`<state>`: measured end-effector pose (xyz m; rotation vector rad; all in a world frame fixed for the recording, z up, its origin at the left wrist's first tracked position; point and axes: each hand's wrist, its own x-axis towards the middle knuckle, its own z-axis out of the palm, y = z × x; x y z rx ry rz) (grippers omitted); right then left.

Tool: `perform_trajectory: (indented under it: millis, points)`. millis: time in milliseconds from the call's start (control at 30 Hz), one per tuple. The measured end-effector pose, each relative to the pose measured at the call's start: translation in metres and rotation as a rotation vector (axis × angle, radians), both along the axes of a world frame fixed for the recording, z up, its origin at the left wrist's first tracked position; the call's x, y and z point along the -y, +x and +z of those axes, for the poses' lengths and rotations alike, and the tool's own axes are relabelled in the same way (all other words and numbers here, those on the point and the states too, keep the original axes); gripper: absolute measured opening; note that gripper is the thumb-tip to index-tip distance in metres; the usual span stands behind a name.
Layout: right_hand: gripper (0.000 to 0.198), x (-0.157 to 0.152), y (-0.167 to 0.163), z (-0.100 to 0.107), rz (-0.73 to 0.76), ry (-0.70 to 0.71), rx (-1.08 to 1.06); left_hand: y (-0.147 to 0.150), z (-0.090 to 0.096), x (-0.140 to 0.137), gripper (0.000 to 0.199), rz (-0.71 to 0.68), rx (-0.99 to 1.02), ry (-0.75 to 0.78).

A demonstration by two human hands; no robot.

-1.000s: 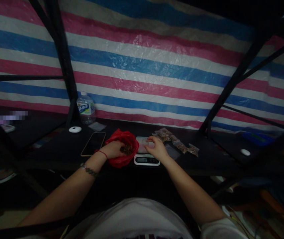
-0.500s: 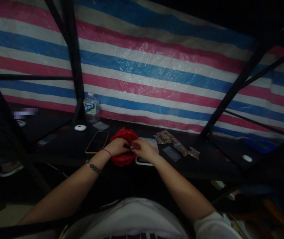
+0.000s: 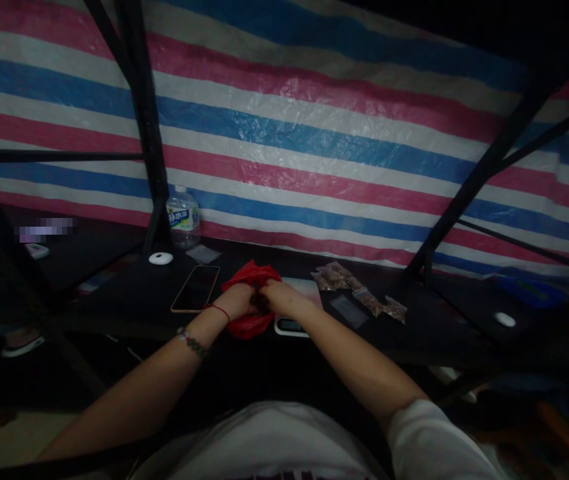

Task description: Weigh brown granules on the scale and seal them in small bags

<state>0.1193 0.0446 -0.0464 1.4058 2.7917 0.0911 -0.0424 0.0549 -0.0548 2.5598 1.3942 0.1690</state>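
Observation:
A red plastic bag (image 3: 249, 327) stands open on the dark shelf, with dark brown contents (image 3: 260, 301) showing in its mouth. My left hand (image 3: 240, 300) reaches into it from the left, its curled fingers closed and their tips hidden. From the right comes my right hand (image 3: 279, 297), also with bent, closed fingers down in the bag's mouth. What either hand grips cannot be made out. Just right of the bag, partly under my right wrist, lies a white digital scale (image 3: 309, 288) with a small dark display.
A phone (image 3: 195, 289) lies left of the bag. Behind it are a clear bottle (image 3: 183, 220), a white oval case (image 3: 160, 259) and a flat clear sachet (image 3: 203, 253). Several filled sachets (image 3: 364, 298) and an unfilled one (image 3: 348, 311) lie right of the scale. Black posts (image 3: 147, 133) frame the shelf.
My right hand has moved slightly left and down into the red bag. The small clear plastic piece seen at its fingers is now out of sight. The view has shifted slightly.

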Motion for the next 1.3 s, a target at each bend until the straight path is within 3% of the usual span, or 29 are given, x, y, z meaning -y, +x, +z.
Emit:
perform_trajectory:
  millis: [100,333,500,667,833,967,1133,1200,1300]
  points:
    - [0.024,-0.002,-0.002,0.002,0.032,-0.041,-0.02,-0.001,-0.003,-0.003,0.031,0.027,0.028,-0.01]
    - [0.026,-0.007,-0.003,0.004,-0.071,-0.116,-0.271,-0.011,0.0,-0.01,0.03,0.08,0.228,-0.064]
    - [0.017,-0.011,-0.002,0.0,-0.144,-0.194,-0.44,-0.019,0.009,-0.013,0.03,0.003,0.351,-0.074]
    - [0.034,-0.014,-0.006,-0.006,-0.182,-0.222,-0.623,-0.019,0.018,-0.01,0.034,-0.007,0.449,0.038]
    - [0.041,-0.016,-0.011,-0.015,-0.197,-0.273,-0.749,-0.018,0.023,-0.005,0.034,-0.086,0.424,0.08]
    - [0.048,-0.017,-0.012,-0.019,-0.217,-0.262,-0.836,-0.02,0.023,-0.005,0.033,-0.084,0.478,0.077]
    - [0.041,-0.014,-0.006,-0.012,-0.213,-0.191,-0.855,-0.025,0.025,-0.009,0.033,0.008,0.63,0.149]
    - [0.04,-0.012,-0.001,-0.007,-0.206,-0.138,-0.857,-0.026,0.026,-0.009,0.033,0.049,0.582,0.157]
    - [0.039,-0.008,0.005,-0.002,-0.175,-0.102,-0.807,-0.024,0.028,-0.004,0.031,0.045,0.35,0.085]
